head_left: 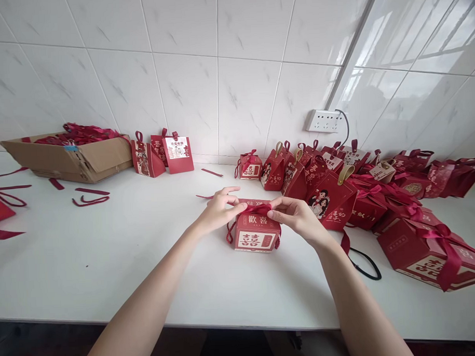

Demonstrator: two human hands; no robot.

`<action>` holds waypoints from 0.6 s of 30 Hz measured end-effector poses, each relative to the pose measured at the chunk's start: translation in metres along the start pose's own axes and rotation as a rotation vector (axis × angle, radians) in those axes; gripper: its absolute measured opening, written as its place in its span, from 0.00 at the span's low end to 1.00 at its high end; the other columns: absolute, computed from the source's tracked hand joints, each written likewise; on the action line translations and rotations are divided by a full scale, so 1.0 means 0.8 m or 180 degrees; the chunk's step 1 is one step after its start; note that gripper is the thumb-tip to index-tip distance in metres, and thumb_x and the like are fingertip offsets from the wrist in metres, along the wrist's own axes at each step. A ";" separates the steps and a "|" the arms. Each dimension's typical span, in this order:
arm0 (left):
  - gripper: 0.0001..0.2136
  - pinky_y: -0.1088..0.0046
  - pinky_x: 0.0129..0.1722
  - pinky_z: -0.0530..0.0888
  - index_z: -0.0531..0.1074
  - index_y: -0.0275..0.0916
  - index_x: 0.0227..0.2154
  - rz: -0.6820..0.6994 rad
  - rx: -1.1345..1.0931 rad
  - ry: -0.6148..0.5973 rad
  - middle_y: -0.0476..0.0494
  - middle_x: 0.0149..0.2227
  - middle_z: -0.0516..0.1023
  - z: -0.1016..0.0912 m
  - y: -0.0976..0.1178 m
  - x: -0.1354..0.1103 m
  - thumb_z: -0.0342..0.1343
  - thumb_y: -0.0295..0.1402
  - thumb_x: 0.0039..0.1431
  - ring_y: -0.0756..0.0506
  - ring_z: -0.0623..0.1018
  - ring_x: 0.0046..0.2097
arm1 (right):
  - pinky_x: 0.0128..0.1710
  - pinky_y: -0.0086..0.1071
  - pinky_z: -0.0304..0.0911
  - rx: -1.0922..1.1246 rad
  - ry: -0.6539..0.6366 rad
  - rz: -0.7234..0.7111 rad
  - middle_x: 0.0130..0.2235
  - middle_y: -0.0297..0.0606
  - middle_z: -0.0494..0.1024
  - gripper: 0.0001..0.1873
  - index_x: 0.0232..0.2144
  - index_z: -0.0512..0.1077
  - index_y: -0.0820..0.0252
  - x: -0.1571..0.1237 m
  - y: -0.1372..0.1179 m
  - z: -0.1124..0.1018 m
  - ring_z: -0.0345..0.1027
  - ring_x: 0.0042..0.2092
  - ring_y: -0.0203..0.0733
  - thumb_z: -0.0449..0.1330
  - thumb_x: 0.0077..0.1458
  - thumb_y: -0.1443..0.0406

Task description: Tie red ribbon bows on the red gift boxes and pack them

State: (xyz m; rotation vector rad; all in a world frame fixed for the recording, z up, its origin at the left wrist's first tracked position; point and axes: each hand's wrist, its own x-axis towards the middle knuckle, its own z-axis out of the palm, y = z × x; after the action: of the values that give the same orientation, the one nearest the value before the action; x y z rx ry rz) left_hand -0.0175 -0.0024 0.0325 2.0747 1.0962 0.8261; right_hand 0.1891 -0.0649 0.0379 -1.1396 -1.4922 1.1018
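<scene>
A small red gift box (255, 234) with gold characters stands on the white table (108, 255) in front of me. A dark red ribbon (256, 208) runs across its top. My left hand (219, 210) pinches the ribbon at the box's upper left, with one finger stretched out. At the upper right, my right hand (295, 217) pinches the same ribbon. Both hands rest on top of the box.
A heap of finished red gift boxes and bags (363, 194) fills the right side, with a large ribboned box (435, 251) nearest. A cardboard carton of ribbons (73, 155) sits far left. Loose ribbons (90, 196) lie near it. A wall socket (323, 120) is behind.
</scene>
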 end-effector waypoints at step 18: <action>0.16 0.55 0.61 0.57 0.68 0.41 0.19 -0.0014 0.0006 -0.0018 0.49 0.60 0.63 0.000 0.001 -0.001 0.52 0.46 0.53 0.36 0.59 0.62 | 0.28 0.29 0.57 -0.0034 0.0032 -0.0050 0.25 0.34 0.70 0.20 0.25 0.68 0.61 0.001 0.001 0.006 0.60 0.27 0.34 0.60 0.48 0.49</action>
State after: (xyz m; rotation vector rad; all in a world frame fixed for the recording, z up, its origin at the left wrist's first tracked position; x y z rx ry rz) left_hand -0.0174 -0.0034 0.0330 2.0744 1.0984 0.8168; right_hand 0.1847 -0.0642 0.0364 -1.1376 -1.4985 1.0771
